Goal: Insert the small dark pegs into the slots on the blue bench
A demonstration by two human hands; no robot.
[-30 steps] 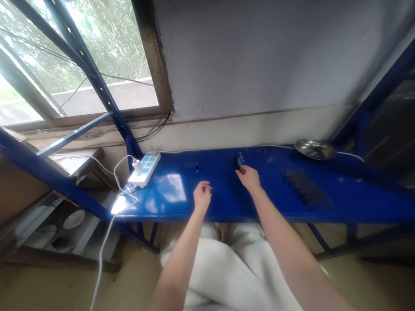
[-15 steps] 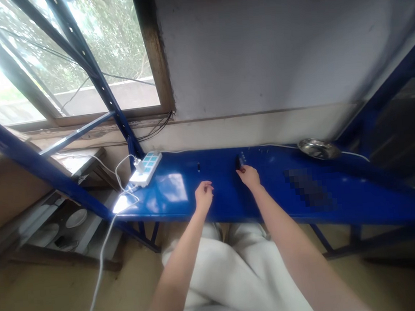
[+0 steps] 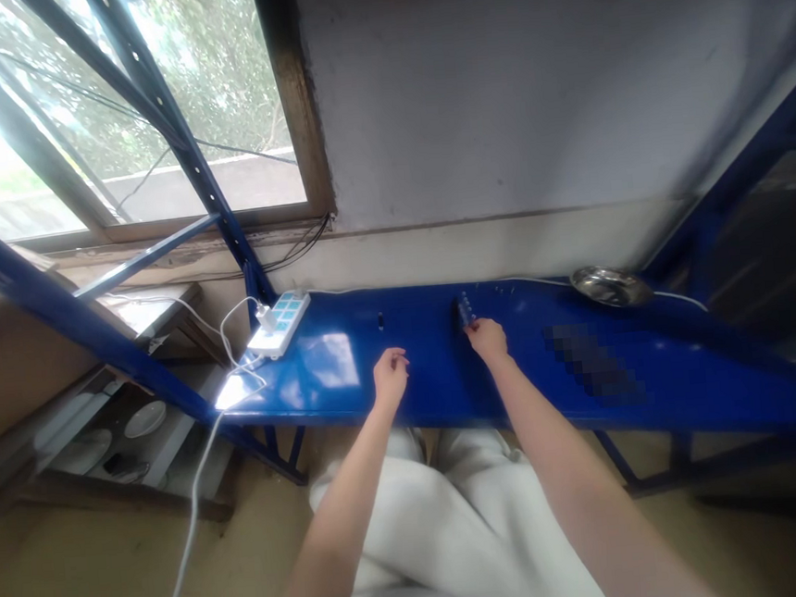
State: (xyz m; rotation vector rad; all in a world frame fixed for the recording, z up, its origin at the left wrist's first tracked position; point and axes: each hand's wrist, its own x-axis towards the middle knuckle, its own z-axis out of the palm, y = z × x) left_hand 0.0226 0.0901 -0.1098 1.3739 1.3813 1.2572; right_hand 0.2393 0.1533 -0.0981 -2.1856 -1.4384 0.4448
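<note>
1. My right hand [image 3: 489, 340] reaches over the blue bench [image 3: 434, 390], thumb and fingers pinched together on the near end of a small clear strip [image 3: 467, 308].
2. The strip points away from me, lying just beyond my right fingertips and a little to their left; small bumps show along it. A dark patch runs along its left side — I cannot tell whether that is part of it or shadow.
3. My left hand [image 3: 391, 375] is over the near part of the bench, well left of the strip and nearer to me. Its fingers are curled in, and I cannot tell whether they have anything between them.
4. A small black piece [image 3: 381, 321] lies on the bench beyond my left hand, apart from it, and left of the strip.
5. Some tiny bits [image 3: 505, 290] lie near the far edge, to the right of the strip and beyond it.
6. Farther right, near the far edge, sits a shiny metal dish [image 3: 610, 287]; nearer to me is a dark pixelated shape [image 3: 593, 362].
7. At the left end lies a white power strip [image 3: 280, 326] with a plug in it.
</note>
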